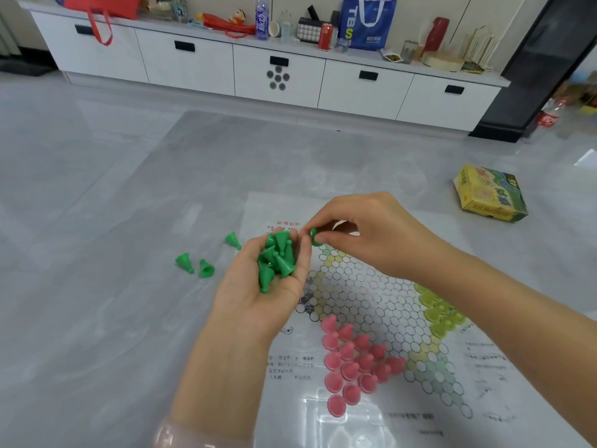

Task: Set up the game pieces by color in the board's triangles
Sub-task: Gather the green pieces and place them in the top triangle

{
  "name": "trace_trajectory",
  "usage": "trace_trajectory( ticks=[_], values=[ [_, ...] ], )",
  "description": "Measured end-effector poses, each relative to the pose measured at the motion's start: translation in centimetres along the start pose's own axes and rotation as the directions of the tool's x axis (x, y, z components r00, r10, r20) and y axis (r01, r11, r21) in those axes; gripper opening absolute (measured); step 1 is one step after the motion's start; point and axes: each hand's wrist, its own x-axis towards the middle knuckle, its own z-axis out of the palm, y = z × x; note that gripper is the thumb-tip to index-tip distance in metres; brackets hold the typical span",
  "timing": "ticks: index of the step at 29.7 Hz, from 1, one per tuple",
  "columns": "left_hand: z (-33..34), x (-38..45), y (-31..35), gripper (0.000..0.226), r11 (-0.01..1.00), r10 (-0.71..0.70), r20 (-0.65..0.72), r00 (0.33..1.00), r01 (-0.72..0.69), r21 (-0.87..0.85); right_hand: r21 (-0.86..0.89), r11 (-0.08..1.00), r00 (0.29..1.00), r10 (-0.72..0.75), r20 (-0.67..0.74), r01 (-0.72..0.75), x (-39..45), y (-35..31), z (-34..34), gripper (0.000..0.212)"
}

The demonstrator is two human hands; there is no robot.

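While the left hand (274,286) lies palm up, cupping a pile of green pieces (276,258), the right hand (371,234) pinches one green piece (314,237) in its fingertips over the far corner of the paper board (371,305). Pink pieces (355,363) fill the near triangle, yellow-green pieces (439,315) fill the right one, and three green pieces (206,258) lie left of the board.

three loose green pieces (203,262) lie on the worktop (113,318). one green piece (314,237) sits pinched in the right hand (371,234); a cluster in the left hand (268,286) is too overlapped to count. one board (381,305). one box (489,194).
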Motion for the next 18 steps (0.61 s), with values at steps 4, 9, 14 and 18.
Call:
trace_trajectory(
  ticks=[4, 9, 14, 18],
  values=[
    [0.1, 0.1, -0.1, 0.012, 0.982, 0.117, -0.087, 0.989, -0.102, 0.159, 0.28, 0.901, 0.927, 0.367, -0.079, -0.332, 0.8, 2.9, -0.2, 0.008],
    [0.3, -0.1, -0.1, 0.013, 0.978, 0.147, -0.139, 0.979, -0.123, 0.168, 0.257, 0.799, 0.807, 0.582, -0.099, -0.544, 2.0, 7.1, 2.1, 0.006],
    [0.4, 0.1, 0.0, 0.012, 0.975, 0.151, -0.157, 0.976, -0.121, 0.186, 0.155, 0.853, 0.849, 0.516, -0.113, -0.498, 3.1, 7.1, 4.7, 0.009],
    [0.3, 0.5, 0.2, 0.011, 0.938, 0.233, -0.194, 0.953, -0.167, 0.305, 0.143, 0.864, 0.851, 0.502, -0.153, -0.484, 3.3, 7.3, 5.3, 0.009]
  ],
)
